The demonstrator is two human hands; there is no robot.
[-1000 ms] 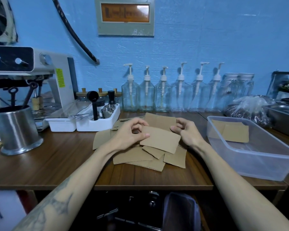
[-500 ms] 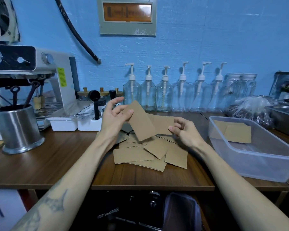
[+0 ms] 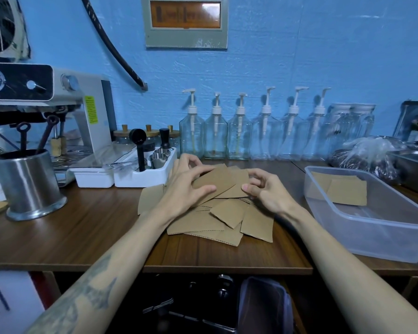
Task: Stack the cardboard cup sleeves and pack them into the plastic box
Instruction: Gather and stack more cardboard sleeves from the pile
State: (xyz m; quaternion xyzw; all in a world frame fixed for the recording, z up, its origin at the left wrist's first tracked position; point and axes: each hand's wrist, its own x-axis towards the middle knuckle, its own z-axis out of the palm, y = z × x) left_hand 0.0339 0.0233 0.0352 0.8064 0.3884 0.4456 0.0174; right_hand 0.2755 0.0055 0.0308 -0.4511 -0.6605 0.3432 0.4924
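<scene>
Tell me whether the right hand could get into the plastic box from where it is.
Probably yes: the plastic box stands open-topped just right of the right hand, nothing between them, though that hand now holds a sleeve.

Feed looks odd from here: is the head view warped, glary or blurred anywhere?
Head view: wide-angle bend bows the table edge and stretches the forearms; window glare washes the wall panel; light is dim and bluish; both hands and the cardboard sleeves read sharp enough.

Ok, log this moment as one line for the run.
stage: stacking | left hand: holds top sleeve | right hand: pinches same sleeve | loose pile: on table | plastic box: some sleeves inside
</scene>
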